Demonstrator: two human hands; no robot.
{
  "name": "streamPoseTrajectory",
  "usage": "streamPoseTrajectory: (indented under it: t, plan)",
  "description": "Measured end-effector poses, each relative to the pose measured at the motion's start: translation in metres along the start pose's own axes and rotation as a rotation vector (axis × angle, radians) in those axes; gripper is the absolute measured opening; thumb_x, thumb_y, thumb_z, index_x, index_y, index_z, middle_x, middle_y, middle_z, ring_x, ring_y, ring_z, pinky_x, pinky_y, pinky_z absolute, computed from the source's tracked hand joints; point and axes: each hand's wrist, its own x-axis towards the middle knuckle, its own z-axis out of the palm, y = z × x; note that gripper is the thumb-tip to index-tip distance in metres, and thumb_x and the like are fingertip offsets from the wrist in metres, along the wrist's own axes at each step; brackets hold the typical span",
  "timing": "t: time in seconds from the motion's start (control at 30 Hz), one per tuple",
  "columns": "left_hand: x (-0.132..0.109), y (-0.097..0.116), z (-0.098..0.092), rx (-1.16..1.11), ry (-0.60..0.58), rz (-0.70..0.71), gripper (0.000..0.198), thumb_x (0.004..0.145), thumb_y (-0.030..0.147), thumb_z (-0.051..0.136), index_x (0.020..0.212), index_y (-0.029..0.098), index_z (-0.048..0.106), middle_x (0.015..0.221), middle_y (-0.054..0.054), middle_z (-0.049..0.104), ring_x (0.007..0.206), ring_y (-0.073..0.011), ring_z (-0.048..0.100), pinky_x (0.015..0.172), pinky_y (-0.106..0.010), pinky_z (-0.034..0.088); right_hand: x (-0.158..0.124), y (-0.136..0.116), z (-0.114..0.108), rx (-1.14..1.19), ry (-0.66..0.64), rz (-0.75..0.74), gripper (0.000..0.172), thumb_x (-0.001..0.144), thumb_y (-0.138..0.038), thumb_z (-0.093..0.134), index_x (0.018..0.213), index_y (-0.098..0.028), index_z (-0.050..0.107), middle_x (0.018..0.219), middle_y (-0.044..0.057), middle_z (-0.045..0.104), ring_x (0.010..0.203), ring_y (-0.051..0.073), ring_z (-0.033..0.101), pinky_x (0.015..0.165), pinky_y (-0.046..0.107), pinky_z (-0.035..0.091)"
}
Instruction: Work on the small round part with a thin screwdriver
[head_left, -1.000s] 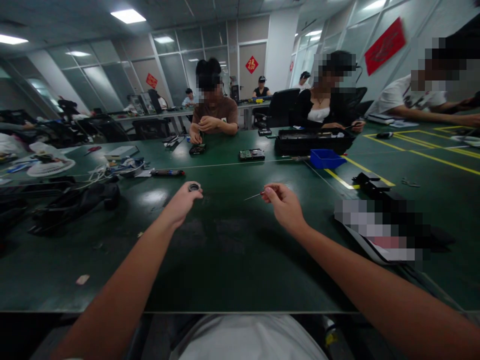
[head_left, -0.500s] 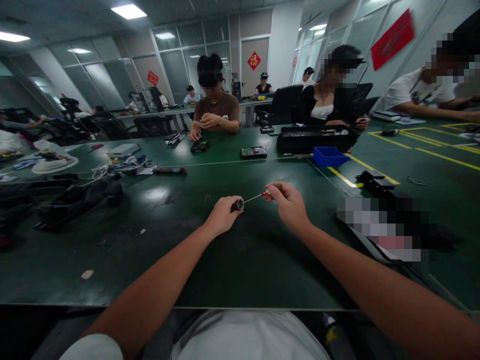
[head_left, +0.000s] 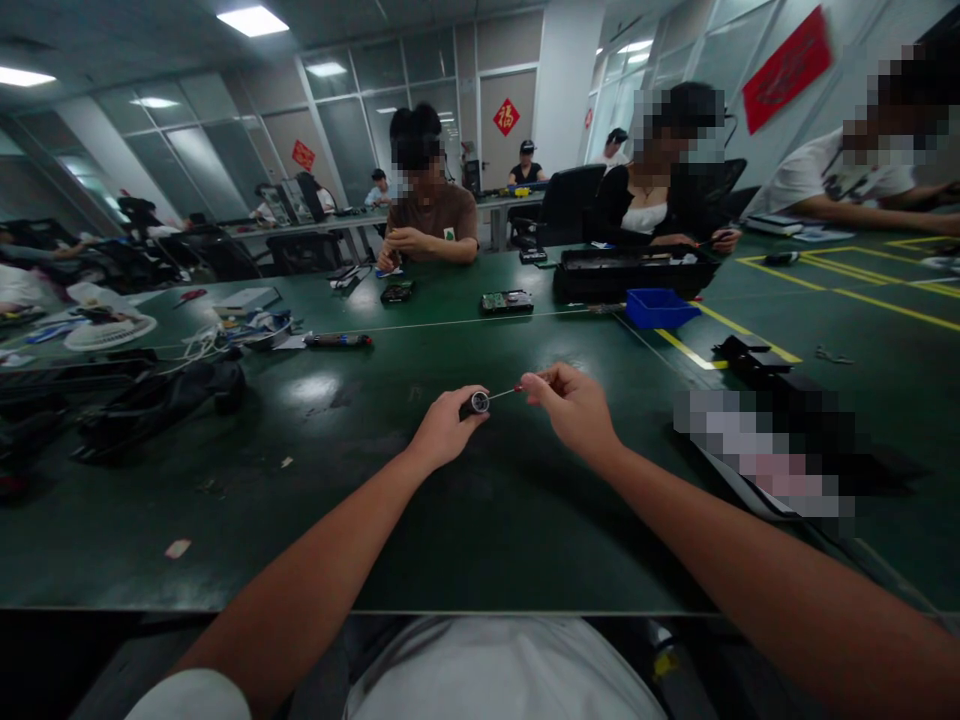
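Wrapped around a small black cylindrical part (head_left: pixel 478 402) with a round, silvery-rimmed open end is my left hand (head_left: pixel 447 428). That end faces right and towards me. My right hand (head_left: pixel 571 405) pinches the red handle of a thin screwdriver (head_left: pixel 505 393), most of the handle being hidden by the fingers. The metal shaft runs left to the rim of the cylinder; whether its tip is inside cannot be made out. Both hands are held above the green table (head_left: pixel 450 530).
A blue bin (head_left: pixel 660 308) stands at the right, before a long black casing (head_left: pixel 634 275). A hard drive (head_left: pixel 507 301) lies farther off. Black parts (head_left: pixel 165 400) and a dark pen-like tool (head_left: pixel 337 341) are on the left. Co-workers sit across the table.
My right hand has shifted slightly, its fingers now covering more of the screwdriver's handle. The cylinder's open end has turned a little more towards me. The left hand keeps its grip.
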Motion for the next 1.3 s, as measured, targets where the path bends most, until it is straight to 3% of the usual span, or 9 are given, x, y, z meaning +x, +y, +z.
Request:
streamPoseTrajectory:
  t: [0.07,0.2,0.4,0.47,0.6,0.73,0.9,1.07,1.3]
  plan:
    - [0.000,0.000,-0.001,0.012,0.006,-0.001,0.036,0.089,0.022,0.067,0.124,0.025,0.065,0.121,-0.004,0.068,0.112,-0.0247,0.059,0.102,-0.040,0.045,-0.001,0.000,-0.001,-0.085,-0.002,-0.024,0.033,0.087,-0.052,0.064,0.072,-0.023,0.063,0.062,0.001,0.065,0.057,0.017,0.059,0.057,0.032,0.043]
    - [0.000,0.000,0.000,0.023,0.007,0.026,0.034,0.088,0.020,0.068,0.122,0.024,0.065,0.120,-0.004,0.068,0.111,-0.0241,0.059,0.101,-0.039,0.045,-0.003,-0.001,0.000,-0.084,-0.077,-0.103,0.017,0.091,-0.038,0.058,0.093,-0.023,0.065,0.074,0.001,0.069,0.067,0.019,0.063,0.060,0.031,0.044]
    - [-0.001,-0.002,0.001,0.039,0.014,0.063,0.033,0.088,0.017,0.068,0.120,0.025,0.065,0.118,-0.003,0.069,0.109,-0.0229,0.059,0.100,-0.039,0.046,-0.005,-0.003,0.001,-0.155,-0.049,-0.099,0.034,0.099,-0.044,0.045,0.085,-0.022,0.067,0.070,0.002,0.066,0.064,0.018,0.061,0.060,0.032,0.040]
    - [-0.001,-0.001,0.001,0.050,0.003,0.071,0.033,0.088,0.018,0.068,0.120,0.025,0.065,0.115,-0.002,0.069,0.107,-0.0227,0.059,0.098,-0.039,0.046,-0.006,-0.003,0.003,-0.142,-0.021,-0.107,0.028,0.098,-0.040,0.046,0.092,-0.022,0.067,0.078,0.003,0.069,0.067,0.018,0.061,0.062,0.032,0.041]
    - [-0.001,0.000,0.000,0.067,0.002,0.058,0.033,0.089,0.019,0.067,0.121,0.024,0.064,0.116,-0.003,0.069,0.107,-0.0230,0.059,0.098,-0.039,0.046,-0.005,0.001,0.008,0.064,0.008,-0.040,0.020,0.092,-0.035,0.055,0.105,-0.022,0.062,0.084,0.003,0.069,0.072,0.019,0.062,0.066,0.033,0.046]
    - [-0.001,0.002,-0.002,0.073,0.017,0.098,0.032,0.089,0.020,0.067,0.120,0.025,0.064,0.117,-0.003,0.069,0.108,-0.0230,0.059,0.099,-0.040,0.045,0.002,0.010,0.012,0.318,0.013,0.073,0.024,0.088,-0.045,0.061,0.092,-0.022,0.064,0.082,0.004,0.068,0.075,0.019,0.064,0.073,0.036,0.051]
    - [-0.001,0.004,-0.002,0.130,0.000,0.124,0.031,0.090,0.024,0.067,0.120,0.026,0.063,0.117,-0.002,0.069,0.111,-0.0247,0.059,0.107,-0.049,0.038,0.015,0.028,0.009,0.537,0.053,0.299,0.031,0.083,-0.053,0.065,0.080,-0.023,0.060,0.072,0.001,0.062,0.064,0.016,0.059,0.067,0.034,0.053]
    - [-0.002,0.003,-0.002,0.143,-0.040,0.053,0.033,0.090,0.025,0.068,0.122,0.028,0.062,0.117,-0.002,0.069,0.114,-0.0262,0.058,0.113,-0.057,0.028,0.014,0.027,0.009,0.413,0.080,0.180,0.031,0.086,-0.054,0.062,0.084,-0.023,0.060,0.077,0.002,0.065,0.067,0.016,0.060,0.066,0.033,0.051]
    - [-0.002,0.007,-0.002,0.140,-0.040,0.054,0.032,0.090,0.027,0.068,0.122,0.028,0.062,0.121,-0.002,0.069,0.115,-0.0270,0.058,0.112,-0.056,0.030,0.005,0.013,0.011,0.237,0.036,0.027,0.026,0.092,-0.047,0.055,0.090,-0.022,0.061,0.076,0.003,0.067,0.069,0.017,0.063,0.068,0.034,0.051]
